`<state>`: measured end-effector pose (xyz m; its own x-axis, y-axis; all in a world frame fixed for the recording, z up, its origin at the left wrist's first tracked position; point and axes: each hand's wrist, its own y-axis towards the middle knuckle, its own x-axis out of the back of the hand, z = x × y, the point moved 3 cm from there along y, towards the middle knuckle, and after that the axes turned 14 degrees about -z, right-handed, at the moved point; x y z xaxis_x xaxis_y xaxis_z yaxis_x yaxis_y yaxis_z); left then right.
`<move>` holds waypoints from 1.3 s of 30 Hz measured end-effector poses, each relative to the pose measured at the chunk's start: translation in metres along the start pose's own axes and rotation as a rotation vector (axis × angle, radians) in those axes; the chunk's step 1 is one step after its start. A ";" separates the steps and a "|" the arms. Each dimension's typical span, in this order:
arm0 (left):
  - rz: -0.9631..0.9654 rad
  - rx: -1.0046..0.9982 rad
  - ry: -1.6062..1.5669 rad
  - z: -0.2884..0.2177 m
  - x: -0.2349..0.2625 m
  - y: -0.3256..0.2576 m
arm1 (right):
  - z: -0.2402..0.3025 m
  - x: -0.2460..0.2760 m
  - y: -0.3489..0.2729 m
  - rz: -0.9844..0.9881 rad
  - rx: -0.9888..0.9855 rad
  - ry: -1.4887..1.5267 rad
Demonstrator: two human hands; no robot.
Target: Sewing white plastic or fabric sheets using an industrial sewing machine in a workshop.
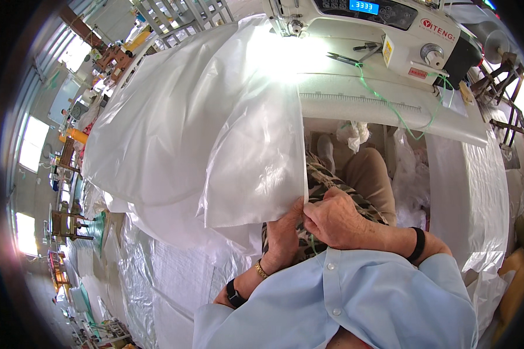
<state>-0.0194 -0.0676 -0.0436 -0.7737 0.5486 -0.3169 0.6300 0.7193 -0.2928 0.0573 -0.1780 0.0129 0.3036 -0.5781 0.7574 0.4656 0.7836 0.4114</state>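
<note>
The white plastic sheet (215,128) hangs down off the near edge of the worktop (378,113) toward the person's lap, its lower corner pinched between the two hands just above the patterned cloth (326,183) on the knees. The left hand (282,235) comes up from below with its wrist bent back, thumb and fingers closed in a tight grip on the sheet's bottom hem; a gold bracelet and a dark band sit on that wrist. The right hand (335,218) reaches in from the right, knuckles up, fingers curled and clenched on the same corner, touching the left hand, and a thin green thread (313,243) shows just below where they meet. A black wristband circles the right wrist, and both forearms come out of light blue shirt sleeves (355,302). Farther up, the sheet spreads wide over the worktop and runs under the head of the white sewing machine (390,29), where bright light glares off it. A green thread (390,104) trails from the machine across the worktop's ruler strip. More white woven sheeting (163,279) lies heaped on the floor to the left.
</note>
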 end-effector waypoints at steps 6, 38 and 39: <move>0.050 -0.082 0.013 -0.006 0.002 -0.004 | 0.005 0.006 0.007 0.073 0.179 -0.128; 0.499 -1.479 1.200 -0.052 -0.002 -0.023 | -0.058 -0.044 0.012 0.155 -0.714 1.082; 0.485 -1.479 1.192 -0.052 0.002 -0.018 | -0.056 -0.044 0.012 0.130 -0.699 1.103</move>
<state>-0.0361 -0.0572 0.0074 -0.6238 0.2812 0.7293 0.7155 -0.1702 0.6776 0.0967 -0.1557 -0.0438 0.7391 -0.6502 -0.1758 0.6105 0.7570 -0.2330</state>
